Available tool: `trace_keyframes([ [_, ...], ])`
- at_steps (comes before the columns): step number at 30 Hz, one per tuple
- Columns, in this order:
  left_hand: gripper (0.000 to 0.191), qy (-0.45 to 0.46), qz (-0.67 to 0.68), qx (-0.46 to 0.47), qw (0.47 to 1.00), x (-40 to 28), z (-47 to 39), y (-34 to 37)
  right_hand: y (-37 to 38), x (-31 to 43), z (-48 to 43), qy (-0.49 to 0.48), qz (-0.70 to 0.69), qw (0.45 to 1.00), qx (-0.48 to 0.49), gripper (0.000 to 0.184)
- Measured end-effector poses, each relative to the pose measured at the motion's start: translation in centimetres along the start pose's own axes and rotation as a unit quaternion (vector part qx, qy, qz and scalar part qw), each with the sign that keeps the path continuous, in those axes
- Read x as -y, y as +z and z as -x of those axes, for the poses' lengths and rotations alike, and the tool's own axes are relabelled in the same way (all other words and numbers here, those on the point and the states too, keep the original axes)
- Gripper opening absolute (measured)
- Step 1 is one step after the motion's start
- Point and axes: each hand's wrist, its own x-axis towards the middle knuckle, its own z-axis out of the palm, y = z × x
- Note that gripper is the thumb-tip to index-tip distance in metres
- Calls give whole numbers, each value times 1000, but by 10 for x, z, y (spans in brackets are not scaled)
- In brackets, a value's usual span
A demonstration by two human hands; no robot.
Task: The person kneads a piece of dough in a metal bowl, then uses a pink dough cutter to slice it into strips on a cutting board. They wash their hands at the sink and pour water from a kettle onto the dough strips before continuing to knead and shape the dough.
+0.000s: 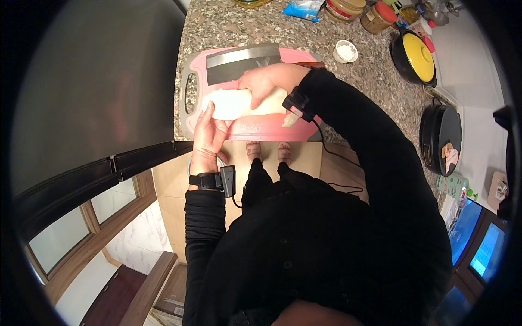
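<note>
A long, pale piece of food, perhaps dough, (230, 105) lies across the pink cutting board (269, 132). My left hand (210, 132) holds its left end, thumb on top and fingers underneath. My right hand (261, 83) rests on the piece's upper side with fingers bent; whether it grips is not clear. Behind my hands a cleaver (228, 67) lies flat on the board, its wooden handle (312, 64) partly hidden by my right hand and wrist. A small pale scrap (290, 120) sits near my right wrist.
On the granite counter (367, 53) stand a small cup of white powder (346, 51), jars (378, 17), a blue packet (304, 9), a black pot with a yellow lid (416, 57) and a black round appliance (438, 138). A dark cabinet or appliance (102, 81) borders the left side.
</note>
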Motion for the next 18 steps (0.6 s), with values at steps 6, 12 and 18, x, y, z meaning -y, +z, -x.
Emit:
trace_keyframes([
  [6,43,13,-5,3,1000,-8,2,5,-3,-6,2,10,-112,994,-11,53],
  [12,43,12,-41,8,999,-13,3,7,-3,-23,3,-58,144,985,-75,52],
  [18,42,18,-7,-6,1000,-19,5,4,1,-34,13,-34,117,991,-60,48],
])
